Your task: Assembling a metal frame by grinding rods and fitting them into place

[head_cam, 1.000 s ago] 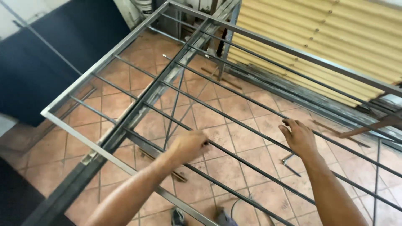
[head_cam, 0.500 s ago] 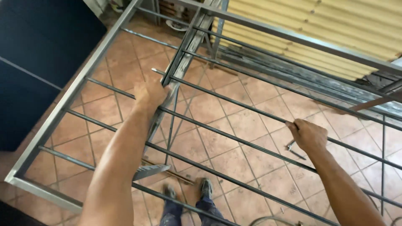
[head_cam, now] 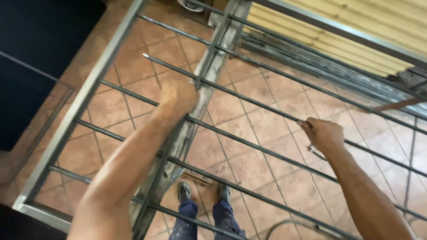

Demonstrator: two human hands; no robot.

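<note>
Head view, looking down through a metal grille (head_cam: 84, 95) of thin parallel bars in a grey frame, held above a floor of terracotta tiles (head_cam: 262, 129). Left hand (head_cam: 178, 95) rests on the grille beside its central upright (head_cam: 209, 66), fingers curled under and hidden, so the grip cannot be made out. Right hand (head_cam: 324, 133) is closed in a fist around one loose rod (head_cam: 222, 87), whose free end points toward the upper left. Shoes (head_cam: 184, 192) show between the bars below. Corrugated yellow sheet (head_cam: 356, 31) is cut off at the upper right; frame corners run out of view.
</note>
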